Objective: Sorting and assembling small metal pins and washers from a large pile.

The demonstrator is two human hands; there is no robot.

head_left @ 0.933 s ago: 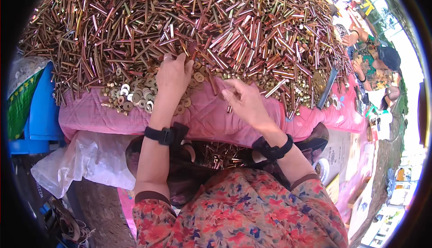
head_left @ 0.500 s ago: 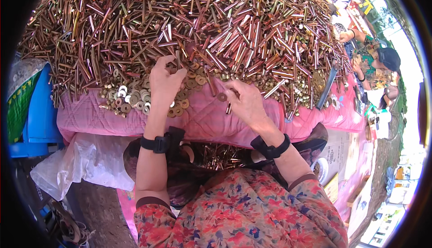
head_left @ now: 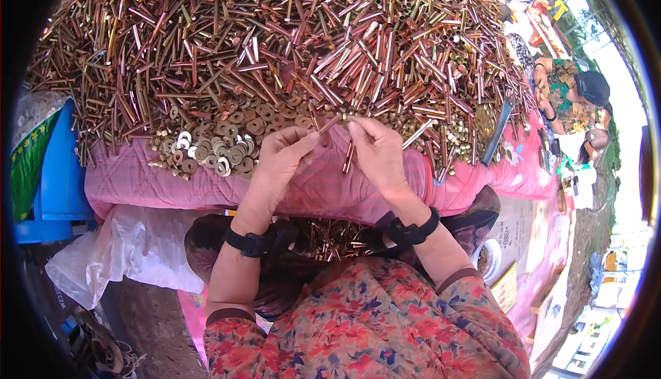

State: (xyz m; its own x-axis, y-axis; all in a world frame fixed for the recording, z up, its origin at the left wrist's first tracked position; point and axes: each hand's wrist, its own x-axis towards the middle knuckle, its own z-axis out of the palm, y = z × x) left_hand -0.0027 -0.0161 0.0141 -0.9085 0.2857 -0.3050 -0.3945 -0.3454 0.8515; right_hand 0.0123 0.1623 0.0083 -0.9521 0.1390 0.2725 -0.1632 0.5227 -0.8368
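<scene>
Over the pink quilted cloth (head_left: 165,183), both my hands meet near the middle. Between the thumb and fingers of my left hand (head_left: 279,159) is a slim copper-coloured metal rod (head_left: 329,127), slanting up to the right. Its tip is close to the fingertips of my right hand (head_left: 377,155), which are pinched on a small brass-coloured piece (head_left: 345,117), too small to name. Flat metal washers (head_left: 237,150) lie in a heap beyond my left hand. Small brass-coloured nuts (head_left: 458,138) are scattered to the right. A loose metal tube (head_left: 348,159) lies beside my right hand.
A large pile of copper-coloured tubes and rods (head_left: 206,41) covers the far side. A dark flat bar (head_left: 497,133) lies at right. Blue container (head_left: 65,172) and clear plastic sheet (head_left: 131,248) are at left. Another person (head_left: 575,97) sits at far right.
My left hand has come back from the pile and moved right, with a rod now in its fingers. The washer seen at my right fingertips no longer shows there.
</scene>
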